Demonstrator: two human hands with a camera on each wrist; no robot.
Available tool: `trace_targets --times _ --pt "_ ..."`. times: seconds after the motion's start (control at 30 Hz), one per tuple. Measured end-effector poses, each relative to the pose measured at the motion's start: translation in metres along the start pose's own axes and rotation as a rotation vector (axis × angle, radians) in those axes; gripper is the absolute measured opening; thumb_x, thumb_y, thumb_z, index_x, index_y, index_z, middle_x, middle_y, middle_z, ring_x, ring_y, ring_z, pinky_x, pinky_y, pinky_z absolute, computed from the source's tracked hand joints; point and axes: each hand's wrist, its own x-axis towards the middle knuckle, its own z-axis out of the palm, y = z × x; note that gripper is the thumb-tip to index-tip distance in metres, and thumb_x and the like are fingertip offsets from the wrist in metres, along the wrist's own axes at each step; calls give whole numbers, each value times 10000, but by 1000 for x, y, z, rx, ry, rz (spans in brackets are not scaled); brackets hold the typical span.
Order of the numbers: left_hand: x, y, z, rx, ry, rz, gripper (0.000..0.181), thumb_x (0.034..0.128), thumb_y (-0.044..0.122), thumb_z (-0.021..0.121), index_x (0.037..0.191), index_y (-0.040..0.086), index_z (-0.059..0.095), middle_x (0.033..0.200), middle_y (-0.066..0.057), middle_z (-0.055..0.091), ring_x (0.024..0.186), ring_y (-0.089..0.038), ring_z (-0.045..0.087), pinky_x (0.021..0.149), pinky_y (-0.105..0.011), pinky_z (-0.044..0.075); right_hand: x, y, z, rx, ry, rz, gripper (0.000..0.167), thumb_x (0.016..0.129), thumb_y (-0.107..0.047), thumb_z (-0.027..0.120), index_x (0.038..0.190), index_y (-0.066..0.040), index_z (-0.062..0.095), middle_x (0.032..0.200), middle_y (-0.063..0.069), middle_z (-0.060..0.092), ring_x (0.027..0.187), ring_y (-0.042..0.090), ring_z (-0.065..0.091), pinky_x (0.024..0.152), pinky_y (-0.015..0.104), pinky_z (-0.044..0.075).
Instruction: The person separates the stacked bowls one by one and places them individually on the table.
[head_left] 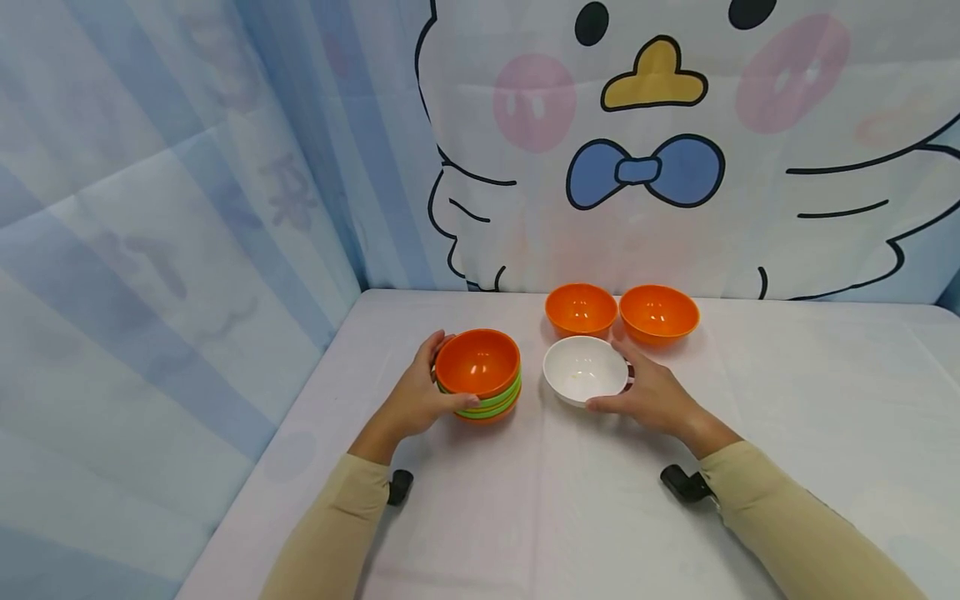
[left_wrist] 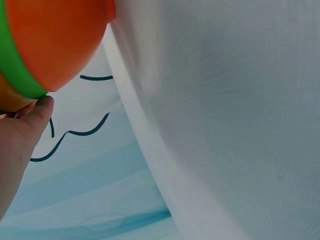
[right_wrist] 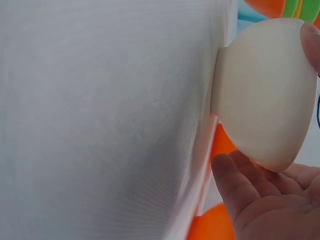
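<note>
In the head view, my left hand [head_left: 420,396] grips the left side of a stack of nested bowls [head_left: 478,362]. An orange bowl tops the stack, green and yellowish rims show below it, and another orange bowl is at the bottom. The left wrist view shows the bottom orange bowl [left_wrist: 60,40] close up, with a fingertip by the green rim. My right hand [head_left: 660,400] holds a white bowl [head_left: 585,371] by its right side, thumb at the front. In the right wrist view the white bowl [right_wrist: 265,90] stands upright with its foot at the tabletop.
Two orange bowls, one behind the white bowl [head_left: 581,307] and one to its right [head_left: 658,312], stand side by side near the back edge. A white cloth [head_left: 600,517] covers the table. Printed curtains [head_left: 187,250] hang at the left and back.
</note>
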Motion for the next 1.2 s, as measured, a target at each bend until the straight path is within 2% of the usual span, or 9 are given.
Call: trace_targets --times 0.37,0.57,0.63,0.73,0.8,0.93,1.07,1.2 --pt "0 0 0 -2 -3 4 1129 776 230 879 1594 65 118 1604 -86 292 1433 -304 323 1118 -496 355 1 0 -1 18 3 -4 1167 749 -530 841 1576 -2 208 1478 260 424 1260 426 474 997 576 455" --pt "-1 1 0 -6 -2 5 1126 780 232 878 1593 63 118 1603 -82 294 1432 -306 322 1123 -505 346 2 3 1 69 -13 -43 1153 761 -449 860 1587 -26 176 1493 233 404 1178 383 526 951 514 500" --pt "-2 0 0 -10 -3 6 1126 781 231 879 1593 58 118 1604 -85 292 1433 -310 320 1127 -510 338 1 3 0 76 -16 -71 1193 758 -419 871 1601 -41 116 1558 222 322 1242 393 483 1010 551 450" --pt "-2 -1 0 -14 -5 7 1129 781 238 880 1592 50 118 1607 -89 286 1436 -319 316 1133 -520 325 -1 0 -4 67 -2 -103 1227 758 -409 873 1609 -57 63 1629 192 198 1376 415 352 1095 635 311" --pt "-2 -1 1 -13 -6 8 1131 780 244 882 1592 48 119 1609 -90 285 1436 -321 316 1134 -525 321 -4 -5 -7 48 21 -111 1229 767 -428 862 1609 -58 46 1643 183 163 1434 421 267 1110 674 236" --pt "-2 1 0 -12 -7 11 1130 779 235 882 1592 52 120 1606 -85 289 1434 -311 321 1133 -511 327 -7 -24 -15 31 46 -124 1147 797 -439 832 1604 -46 118 1615 204 240 1432 418 281 1097 678 263" --pt "-1 3 0 -11 -6 9 1131 778 229 881 1592 50 116 1604 -85 291 1432 -306 323 1130 -498 336 -4 -43 -14 61 11 -160 1071 800 -407 829 1603 -96 191 1612 169 251 1391 409 336 1080 657 321" --pt "-2 2 0 -9 -6 9 1134 778 239 882 1592 50 115 1607 -86 288 1436 -308 319 1135 -499 327 3 -59 -4 98 -42 -215 1036 793 -398 829 1598 -128 237 1612 139 268 1351 453 373 1057 638 368"
